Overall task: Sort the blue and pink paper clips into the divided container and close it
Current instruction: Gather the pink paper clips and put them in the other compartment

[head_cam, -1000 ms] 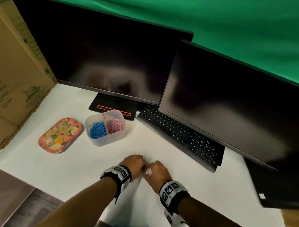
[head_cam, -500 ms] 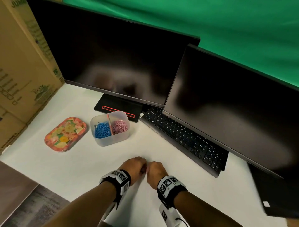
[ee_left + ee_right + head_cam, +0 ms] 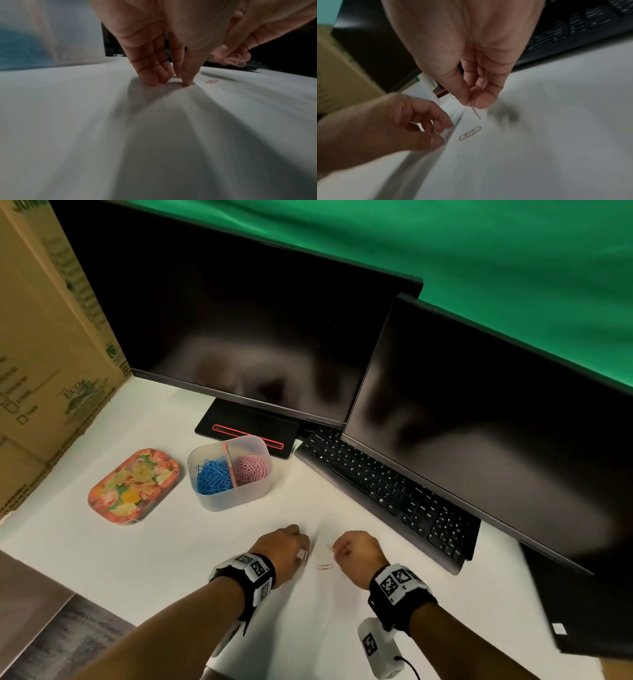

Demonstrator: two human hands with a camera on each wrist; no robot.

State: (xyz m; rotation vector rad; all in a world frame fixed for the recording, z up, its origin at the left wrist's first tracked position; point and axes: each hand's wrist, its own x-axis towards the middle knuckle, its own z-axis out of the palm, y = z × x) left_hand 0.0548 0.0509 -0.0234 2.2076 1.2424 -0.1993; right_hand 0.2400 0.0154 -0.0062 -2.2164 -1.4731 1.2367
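Observation:
The clear divided container [image 3: 236,498] stands open, with blue paper clips [image 3: 213,478] in its left half and pink paper clips [image 3: 252,470] in its right. Its floral lid [image 3: 133,486] lies to the left of it. Near the table's front edge, my left hand [image 3: 301,553] has its fingertips [image 3: 152,82] down on the table, and its thumb and finger pinch a pink clip [image 3: 449,133]. My right hand [image 3: 337,547] pinches another pink clip [image 3: 475,111] just above the table. One loose pink clip [image 3: 324,567] lies flat between the hands.
Two dark monitors [image 3: 239,337] stand at the back, with a black keyboard [image 3: 387,494] under the right one. A cardboard box [image 3: 44,354] walls off the left side. The white table [image 3: 171,559] drops off at the lower left.
My hands, which were touching, have drawn apart. A loose pink clip now shows on the table between them. The head view has shifted slightly.

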